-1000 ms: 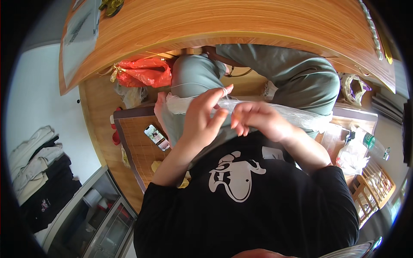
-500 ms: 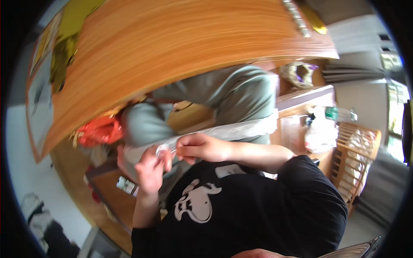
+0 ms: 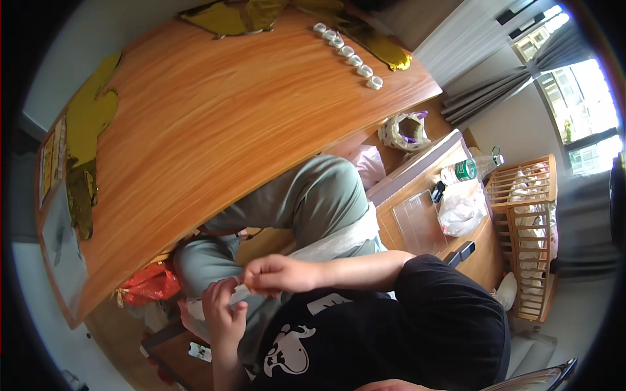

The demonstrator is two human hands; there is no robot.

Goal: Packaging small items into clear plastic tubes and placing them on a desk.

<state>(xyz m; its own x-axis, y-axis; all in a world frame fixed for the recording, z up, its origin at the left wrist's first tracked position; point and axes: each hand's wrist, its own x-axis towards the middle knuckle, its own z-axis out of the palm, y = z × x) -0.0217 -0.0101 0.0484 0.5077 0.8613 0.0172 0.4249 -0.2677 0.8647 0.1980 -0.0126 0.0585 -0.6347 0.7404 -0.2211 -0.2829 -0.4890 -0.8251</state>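
Observation:
Over my lap my two hands meet. My right hand (image 3: 279,274) is closed, with thumb and fingertips pinched together on something too small to make out. Just left of and below it is my left hand (image 3: 223,310), its fingers curled toward the right fingertips and its thumb standing apart. A small whitish piece (image 3: 240,294) shows between the hands; its kind is unclear. Beneath them, a long strip of white plastic sheeting (image 3: 336,240) lies across my grey-green trousers (image 3: 313,195).
The wooden table (image 3: 215,124) carries several small white ring-like rolls (image 3: 354,60) in a row and gold foil pieces (image 3: 81,143). A red bag (image 3: 149,285) is below its edge. Right are a bottle (image 3: 464,170), white plastic bag (image 3: 462,210), clear box (image 3: 417,221) and wooden crib (image 3: 525,228).
The view has swung, bringing the row of white rolls and more of the window into sight. Both hands stay close together over my lap; the shiny bit between them shows less.

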